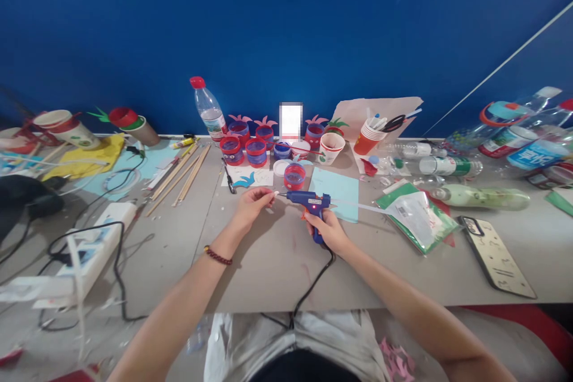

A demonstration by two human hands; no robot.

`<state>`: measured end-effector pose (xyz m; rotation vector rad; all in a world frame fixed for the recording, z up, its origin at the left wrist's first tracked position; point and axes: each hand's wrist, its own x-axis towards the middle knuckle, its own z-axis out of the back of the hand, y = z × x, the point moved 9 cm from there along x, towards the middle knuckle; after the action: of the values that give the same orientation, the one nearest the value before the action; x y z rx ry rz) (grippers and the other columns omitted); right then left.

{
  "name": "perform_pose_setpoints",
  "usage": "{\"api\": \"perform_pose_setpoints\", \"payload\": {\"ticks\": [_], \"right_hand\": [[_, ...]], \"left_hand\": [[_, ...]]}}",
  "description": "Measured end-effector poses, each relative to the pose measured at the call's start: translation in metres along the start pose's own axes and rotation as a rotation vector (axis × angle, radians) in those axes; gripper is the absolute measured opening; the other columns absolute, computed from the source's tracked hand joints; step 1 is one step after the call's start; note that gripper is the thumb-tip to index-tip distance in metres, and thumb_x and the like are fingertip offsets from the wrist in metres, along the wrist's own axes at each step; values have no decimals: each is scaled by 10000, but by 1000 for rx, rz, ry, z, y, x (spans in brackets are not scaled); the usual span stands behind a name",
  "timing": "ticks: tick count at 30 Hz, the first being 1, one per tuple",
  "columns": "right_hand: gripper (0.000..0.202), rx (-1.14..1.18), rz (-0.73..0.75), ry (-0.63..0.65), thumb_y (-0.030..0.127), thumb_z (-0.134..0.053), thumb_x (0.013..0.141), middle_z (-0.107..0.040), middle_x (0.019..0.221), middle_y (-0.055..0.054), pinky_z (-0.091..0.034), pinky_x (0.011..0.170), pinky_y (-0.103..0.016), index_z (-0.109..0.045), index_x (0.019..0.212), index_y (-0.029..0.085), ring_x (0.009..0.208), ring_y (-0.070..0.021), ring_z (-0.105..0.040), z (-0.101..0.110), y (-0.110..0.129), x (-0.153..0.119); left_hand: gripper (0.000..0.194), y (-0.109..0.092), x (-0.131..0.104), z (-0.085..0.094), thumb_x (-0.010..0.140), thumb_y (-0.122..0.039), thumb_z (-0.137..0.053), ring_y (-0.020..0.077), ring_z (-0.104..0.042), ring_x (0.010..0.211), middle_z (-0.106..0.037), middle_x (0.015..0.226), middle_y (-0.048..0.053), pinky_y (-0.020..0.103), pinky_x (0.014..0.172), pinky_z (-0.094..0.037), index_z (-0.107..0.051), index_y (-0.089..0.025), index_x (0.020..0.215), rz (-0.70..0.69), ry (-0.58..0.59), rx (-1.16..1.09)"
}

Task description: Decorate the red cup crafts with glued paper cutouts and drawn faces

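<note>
My right hand (pixel 328 228) is wrapped round the grip of a blue hot glue gun (pixel 308 197), its red light lit and a long clear glue stick (pixel 358 205) out of its back. The nozzle points left at my left hand (pixel 255 206), whose thumb and fingertips pinch a small white piece (pixel 276 193). Whether nozzle and piece touch is too small to tell. Just behind the gun stands a red-rimmed clear plastic cup (pixel 294 178). A blue paper leaf cutout (pixel 245 180) and a black pen (pixel 228 176) lie beyond my left hand.
Several red-rimmed cups (pixel 231 150) stand along the blue wall beside a bottle (pixel 208 110). Wooden sticks (pixel 192 174) and a power strip (pixel 98 248) lie left. Plastic bottles (pixel 452 166), a green packet (pixel 421 218) and a phone (pixel 496 256) lie right. The gun's cord (pixel 313 283) runs over the table edge.
</note>
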<state>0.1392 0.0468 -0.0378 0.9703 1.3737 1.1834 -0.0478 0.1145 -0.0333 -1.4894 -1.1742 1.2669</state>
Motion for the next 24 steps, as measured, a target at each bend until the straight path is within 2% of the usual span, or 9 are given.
{"api": "perform_pose_setpoints", "payload": {"ticks": [18,24], "right_hand": [[434,-58,-19,-54,601,-621,750,-540,514,5,-374,466,-249,-581,664,178,471,-115,-455,3,-5,2],[437,30,9,-46,609,-625,735,-528,496,20,-363,464,-238,-575,713,175,463,-104,-443,2,3,0]], "left_hand": [[399,-4,-2,-2,466,-462,-848,98,-537,531,-629,582,-3,253,564,-471,-652,-155,629,-17,17,38],[370,-2,-1,0,486,-431,-843,94,-536,531,-628,580,-2,245,570,-464,-655,-153,641,16,11,7]]}}
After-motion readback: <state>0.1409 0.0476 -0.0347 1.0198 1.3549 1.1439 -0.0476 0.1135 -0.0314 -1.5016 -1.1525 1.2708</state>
